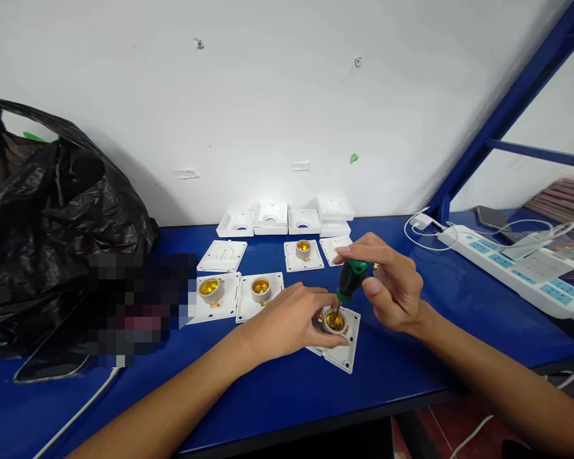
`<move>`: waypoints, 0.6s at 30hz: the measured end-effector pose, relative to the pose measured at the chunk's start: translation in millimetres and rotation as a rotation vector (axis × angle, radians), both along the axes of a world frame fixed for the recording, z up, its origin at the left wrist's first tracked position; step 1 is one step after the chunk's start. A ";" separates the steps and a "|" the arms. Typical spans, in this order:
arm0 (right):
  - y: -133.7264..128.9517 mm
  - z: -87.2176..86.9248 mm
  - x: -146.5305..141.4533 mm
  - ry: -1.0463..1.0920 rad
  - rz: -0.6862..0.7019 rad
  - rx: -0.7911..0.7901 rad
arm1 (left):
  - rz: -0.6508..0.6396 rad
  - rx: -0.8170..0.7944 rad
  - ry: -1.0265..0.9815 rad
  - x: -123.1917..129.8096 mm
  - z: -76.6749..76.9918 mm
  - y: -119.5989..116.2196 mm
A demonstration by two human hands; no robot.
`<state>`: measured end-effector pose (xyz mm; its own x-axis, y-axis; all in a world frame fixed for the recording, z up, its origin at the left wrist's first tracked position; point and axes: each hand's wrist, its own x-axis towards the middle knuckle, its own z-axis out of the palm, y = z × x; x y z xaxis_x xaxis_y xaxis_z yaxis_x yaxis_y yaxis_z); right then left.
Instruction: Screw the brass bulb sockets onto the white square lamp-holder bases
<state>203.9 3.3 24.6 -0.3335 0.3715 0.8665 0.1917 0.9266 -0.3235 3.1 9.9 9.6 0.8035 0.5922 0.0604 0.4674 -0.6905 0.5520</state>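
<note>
Head view: the left hand [294, 319] grips the lamp socket [335, 322] on its square white base plate [347, 357], near the table's front edge — thumb and fingers curled round it. The right hand [395, 284] pinches the green-and-black screwdriver [352, 278], its shaft down in the socket. Good driving wants the shaft upright, firm downward pressure and a steady socket. The socket's mouth faces up — its long axis looks roughly vertical.

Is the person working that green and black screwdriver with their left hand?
No, the right hand has the screwdriver, while the left hand holds the round socket at its tip.
</note>
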 end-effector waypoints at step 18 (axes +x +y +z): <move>-4.3 -1.5 -5.1 0.068 0.021 -0.180 | -0.004 -0.016 0.003 -0.1 -0.8 0.8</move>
